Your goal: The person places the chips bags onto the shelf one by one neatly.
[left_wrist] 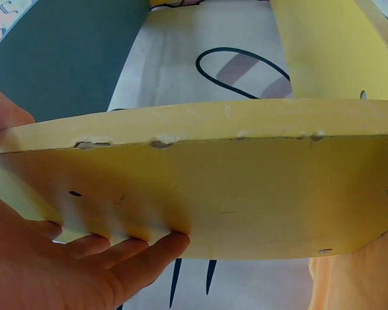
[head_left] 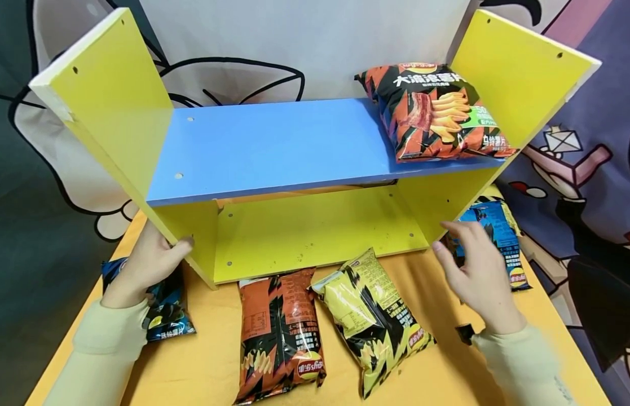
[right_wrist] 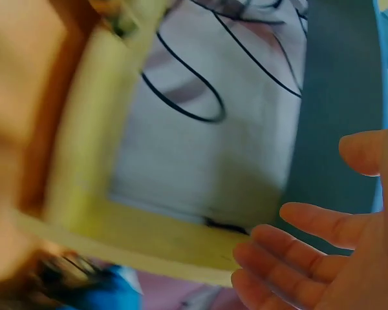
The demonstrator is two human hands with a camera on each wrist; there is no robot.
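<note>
Shelf unit: yellow-sided, with a blue board (head_left: 274, 146), standing toward the far edge of the desk (head_left: 215, 352).
Left hand (head_left: 153, 258): fingers grasping the unit's left side panel (head_left: 109, 107), thumb on the inner face.
Right hand (head_left: 474, 268): fingers released, beside the right side panel (head_left: 523, 67); contact cannot be told.
Lay's chip bags: red-and-black (head_left: 439, 115) at the blue board's right end; orange (head_left: 280, 332) and yellow (head_left: 370, 321) before the unit; blue ones near the desk's left edge (head_left: 170, 310) and right edge (head_left: 499, 228).
</note>
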